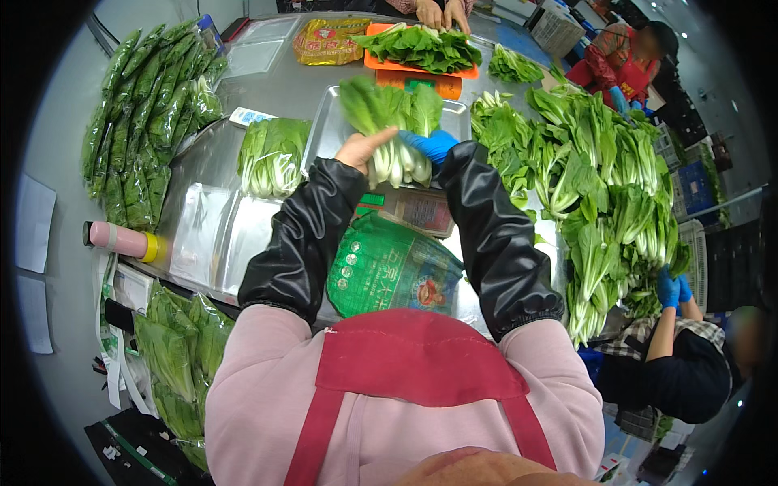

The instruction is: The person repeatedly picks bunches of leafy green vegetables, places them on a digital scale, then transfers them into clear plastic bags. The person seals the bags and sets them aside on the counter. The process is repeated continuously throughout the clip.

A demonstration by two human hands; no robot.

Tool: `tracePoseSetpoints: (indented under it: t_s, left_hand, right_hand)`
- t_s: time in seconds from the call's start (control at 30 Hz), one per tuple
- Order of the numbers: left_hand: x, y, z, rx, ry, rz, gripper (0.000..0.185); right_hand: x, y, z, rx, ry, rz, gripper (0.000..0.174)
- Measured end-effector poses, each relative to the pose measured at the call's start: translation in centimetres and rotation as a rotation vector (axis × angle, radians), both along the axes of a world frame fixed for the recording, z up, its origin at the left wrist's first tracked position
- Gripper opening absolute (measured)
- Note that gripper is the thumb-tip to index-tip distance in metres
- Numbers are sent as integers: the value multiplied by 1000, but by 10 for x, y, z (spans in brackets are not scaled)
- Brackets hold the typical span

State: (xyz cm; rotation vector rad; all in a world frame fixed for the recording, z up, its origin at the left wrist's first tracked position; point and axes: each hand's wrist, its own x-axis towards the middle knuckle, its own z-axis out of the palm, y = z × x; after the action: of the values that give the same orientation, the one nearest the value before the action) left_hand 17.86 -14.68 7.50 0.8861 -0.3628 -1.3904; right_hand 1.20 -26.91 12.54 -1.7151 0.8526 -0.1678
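A bunch of bok choy (pixel 398 161), white stems towards me and green leaves away, is held over a metal tray (pixel 316 130). My bare left hand (pixel 363 149) grips its left side, thumb across the stems. On its right side my right hand (pixel 430 146), in a blue glove, closes around the bunch. The leaves at upper left are blurred. Under my forearms lie a scale's keypad (pixel 423 212) and a green printed plastic bag (pixel 389 267). Left of the tray rests a bagged bunch of bok choy (pixel 275 157).
Loose bok choy (pixel 608 182) is heaped along the right. Bagged greens (pixel 146 115) are stacked at far left, near clear plastic bags (pixel 228 240) and a pink bottle (pixel 121 240). Opposite, another person's hands (pixel 447 13) touch greens on an orange tray (pixel 372 61). Two more people work at right.
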Motion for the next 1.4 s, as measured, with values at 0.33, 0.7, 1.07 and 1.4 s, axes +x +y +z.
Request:
tracePoseSetpoints:
  t_s: [0.33,0.7,1.07,1.4]
  left_hand:
    - [-78,113,4,-487,-1027,13,64]
    - [-125,210,-101,-134,142,-322,60]
    - [-90,192,2,-198,-2038,-415,69]
    - [-131,195,-62,-174,-2257,-141,50]
  right_hand:
    - [-93,111,0,21,-524,160,79]
    - [-155,204,-130,-12,-735,222,39]
    - [-104,222,-147,-493,-360,252,35]
    - [-202,183,-34,-416,178,337,34]
